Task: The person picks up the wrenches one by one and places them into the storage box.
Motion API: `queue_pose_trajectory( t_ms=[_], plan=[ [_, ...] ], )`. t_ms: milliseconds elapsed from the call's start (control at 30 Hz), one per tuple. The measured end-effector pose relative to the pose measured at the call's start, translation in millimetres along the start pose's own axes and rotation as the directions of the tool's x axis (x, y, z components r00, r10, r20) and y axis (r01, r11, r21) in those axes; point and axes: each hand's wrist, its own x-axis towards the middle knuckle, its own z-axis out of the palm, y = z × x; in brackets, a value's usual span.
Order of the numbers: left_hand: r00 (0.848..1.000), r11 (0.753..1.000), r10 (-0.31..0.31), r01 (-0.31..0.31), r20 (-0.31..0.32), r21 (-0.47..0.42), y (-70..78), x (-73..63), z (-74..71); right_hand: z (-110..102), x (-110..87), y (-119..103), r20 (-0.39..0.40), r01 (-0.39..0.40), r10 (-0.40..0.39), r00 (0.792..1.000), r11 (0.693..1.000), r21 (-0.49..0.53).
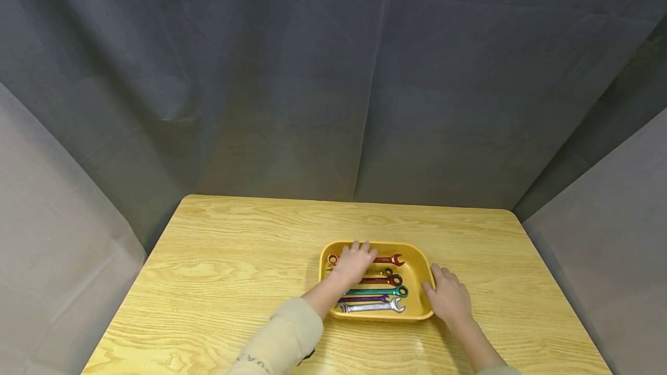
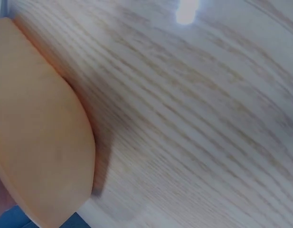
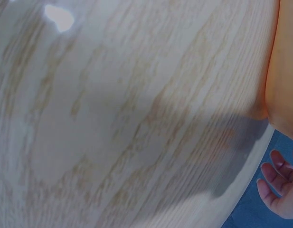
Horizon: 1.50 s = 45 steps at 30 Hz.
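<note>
A yellow plastic tray [image 1: 417,265] holds several combination wrenches laid side by side. Over its back left part is my left hand [image 1: 353,262], fingers spread and covering the middle of the rearmost red wrench [image 1: 388,259]. In front of that lie a gold wrench [image 1: 383,272], a darker red wrench [image 1: 380,280], a teal wrench [image 1: 375,291], a purple wrench [image 1: 365,299] and a silver wrench [image 1: 370,307]. My right hand [image 1: 450,297] is at the tray's right end, thumb at the rim, fingers loosely bent in the right wrist view.
The tray stands on a wood-grain table [image 1: 234,259] with rounded back corners. A dark grey curtain [image 1: 292,85] hangs behind it, with lighter panels at both sides. The tray's outer wall [image 2: 46,118] fills the left of the left wrist view.
</note>
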Motion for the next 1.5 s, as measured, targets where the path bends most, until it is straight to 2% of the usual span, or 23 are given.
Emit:
queue_pose_trajectory(
  t_ms=[300,533,800,900,933,1133,1167,1500],
  plan=[
    [0.999,1.000,0.005,-0.007,0.045,0.029,5.5,5.2,7.1,0,-1.1,0,-0.010,0.005,-0.005,1.000,1.000,0.000],
    [1.000,0.999,0.011,-0.012,0.022,0.039,4.9,4.9,13.0,1,-0.7,0,0.006,-0.009,0.009,1.000,1.000,0.003],
    [0.999,0.999,0.007,-0.009,0.043,0.043,5.0,5.0,16.0,1,-0.7,1,0.001,-0.008,0.008,1.000,1.000,0.002],
    [0.999,0.999,0.012,-0.014,0.036,0.046,5.0,5.5,16.5,1,-0.9,0,0.004,-0.007,0.007,1.000,1.000,0.001],
    [1.000,0.999,0.022,-0.023,0.015,0.046,4.4,6.6,19.9,0,-0.9,0,0.006,-0.007,0.007,1.000,1.000,0.002],
    [0.999,0.998,0.037,-0.038,0.022,0.054,5.1,7.1,18.4,-1,-0.5,-1,0.011,-0.003,0.003,1.000,1.000,0.002],
    [0.999,0.998,0.030,-0.032,0.041,0.053,5.9,6.3,14.8,-1,-0.5,-1,0.012,-0.002,0.002,1.000,1.000,0.002],
    [0.998,0.996,0.032,-0.035,0.046,0.077,8.1,5.8,13.3,0,-1.0,-1,-0.002,0.010,-0.009,1.000,1.000,0.001]
  ],
)
